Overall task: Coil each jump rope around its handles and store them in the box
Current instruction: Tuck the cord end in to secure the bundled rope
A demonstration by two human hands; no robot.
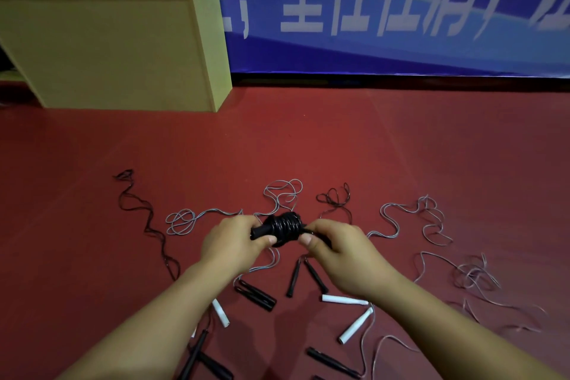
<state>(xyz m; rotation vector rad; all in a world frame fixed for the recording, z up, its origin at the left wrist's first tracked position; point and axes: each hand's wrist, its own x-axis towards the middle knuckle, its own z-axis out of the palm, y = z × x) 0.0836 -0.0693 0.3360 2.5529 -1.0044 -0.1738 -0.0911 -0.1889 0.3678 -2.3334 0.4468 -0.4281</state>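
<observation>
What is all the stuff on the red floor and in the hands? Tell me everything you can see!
coiled jump rope: one, black, held in both hands above the floor
loose jump ropes: several, black or grey cords, spread on the floor
black handles: several, on the floor by the arms
white handles: at least three, on the floor
box: one, tan, far left on the floor
banner: one, blue with white writing, behind
left hand: grips the coil's left end
right hand: grips its right end
</observation>
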